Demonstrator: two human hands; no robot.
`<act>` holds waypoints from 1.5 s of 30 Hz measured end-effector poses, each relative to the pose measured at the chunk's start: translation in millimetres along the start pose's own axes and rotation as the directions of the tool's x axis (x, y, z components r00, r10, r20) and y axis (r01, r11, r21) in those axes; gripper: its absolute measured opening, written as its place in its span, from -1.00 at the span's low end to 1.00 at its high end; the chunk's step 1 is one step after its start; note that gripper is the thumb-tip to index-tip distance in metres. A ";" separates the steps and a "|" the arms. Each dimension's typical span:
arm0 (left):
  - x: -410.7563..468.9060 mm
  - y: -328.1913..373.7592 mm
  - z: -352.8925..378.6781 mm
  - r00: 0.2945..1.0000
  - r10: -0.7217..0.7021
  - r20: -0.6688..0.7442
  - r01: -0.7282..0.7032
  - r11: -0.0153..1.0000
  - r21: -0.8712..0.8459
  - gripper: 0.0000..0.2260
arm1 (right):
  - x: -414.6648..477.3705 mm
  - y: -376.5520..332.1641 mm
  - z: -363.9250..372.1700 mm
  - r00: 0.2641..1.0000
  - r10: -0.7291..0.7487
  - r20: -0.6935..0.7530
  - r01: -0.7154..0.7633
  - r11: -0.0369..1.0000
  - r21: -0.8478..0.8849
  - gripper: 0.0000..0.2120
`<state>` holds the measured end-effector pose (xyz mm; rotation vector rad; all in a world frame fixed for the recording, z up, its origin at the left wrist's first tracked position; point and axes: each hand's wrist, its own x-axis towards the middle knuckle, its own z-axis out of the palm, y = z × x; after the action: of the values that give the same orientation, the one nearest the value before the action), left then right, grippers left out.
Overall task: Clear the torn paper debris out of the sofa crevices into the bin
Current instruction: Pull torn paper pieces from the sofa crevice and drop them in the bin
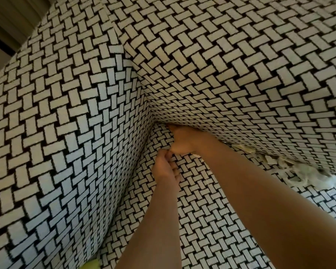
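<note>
The sofa (66, 133) wears a black-and-white basket-weave cover. Both my hands meet in its back left corner. My right hand (182, 140) has its fingers pushed under the back cushion (231, 74), so they are hidden. Just below it, my left hand (165, 166) has curled fingers at the crevice between the armrest and the seat (211, 220), touching my right thumb. No paper shows in either hand. A clump of torn white paper (303, 171) sits in the crevice under the back cushion, to the right of my right forearm.
The armrest fills the left side, the back cushion the top right. A yellow-green thing (91, 265) peeks in at the bottom edge. A curtain or window frame (8, 22) shows at the top left. No bin is in view.
</note>
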<state>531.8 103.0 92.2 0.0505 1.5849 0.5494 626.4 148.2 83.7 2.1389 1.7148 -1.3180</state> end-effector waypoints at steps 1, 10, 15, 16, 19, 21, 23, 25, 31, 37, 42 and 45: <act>0.0 0.5 -0.7 1.000 0.002 0.002 -0.002 1.000 -0.007 -0.70 | 0.2 -2.3 0.8 1.000 0.021 -0.001 -0.021 0.997 -0.068 -0.12; -4.2 -5.5 -0.2 0.994 0.102 0.043 -0.105 0.993 0.057 -0.71 | -29.8 19.3 6.9 0.976 0.209 -0.057 -0.216 0.961 -0.170 -0.32; -1.6 -7.7 -1.9 0.990 0.123 0.067 -0.128 0.987 0.092 -0.72 | -49.9 27.3 3.5 0.958 0.280 -0.068 -0.286 0.899 -0.331 -0.27; -1.3 -7.9 -2.0 0.991 0.117 0.065 -0.123 0.988 0.091 -0.73 | -54.6 29.3 3.1 0.957 0.283 -0.060 -0.284 0.884 -0.372 -0.28; -0.3 -8.1 -2.0 0.991 0.126 0.054 -0.131 0.987 0.098 -0.73 | -65.8 34.7 5.1 0.949 0.309 -0.066 -0.310 0.870 -0.383 -0.18; -0.3 -9.5 -1.0 0.989 0.144 0.043 -0.148 0.983 0.111 -0.74 | -72.9 37.4 7.7 0.950 0.298 -0.091 -0.304 0.827 -0.472 -0.17; -0.1 -10.6 -0.5 0.985 0.164 0.045 -0.169 0.978 0.121 -0.74 | -79.4 39.6 14.4 0.945 0.280 -0.166 -0.325 0.779 -0.536 -0.17; -1.2 -11.4 -0.8 0.983 0.179 0.044 -0.184 0.973 0.140 -0.74 | -86.7 40.6 24.0 0.929 0.275 -0.247 -0.366 0.777 -0.512 -0.18; -4.5 -12.9 1.2 0.976 0.214 0.030 -0.216 0.961 0.175 -0.75 | -105.4 60.8 50.4 0.889 0.211 -0.407 -0.321 0.920 -0.224 -0.31; -2.5 -15.3 2.0 0.969 0.249 0.000 -0.244 0.950 0.197 -0.75 | -106.4 74.9 83.3 0.596 0.238 -0.767 -0.305 0.950 0.059 -0.41; -8.9 -21.1 5.1 0.936 0.350 0.016 -0.336 0.883 0.328 -0.74 | -96.9 74.0 80.9 0.509 0.397 -0.764 -0.330 0.910 0.252 -0.48; -16.6 -32.6 25.8 0.835 0.521 0.175 -0.505 0.601 0.620 -0.76 | -93.2 76.8 69.8 0.594 0.453 -0.665 -0.402 0.883 0.242 -0.52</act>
<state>567.6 76.4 95.8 1.0769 1.7168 0.4071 652.8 11.9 70.2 3.0957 1.1300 -0.4171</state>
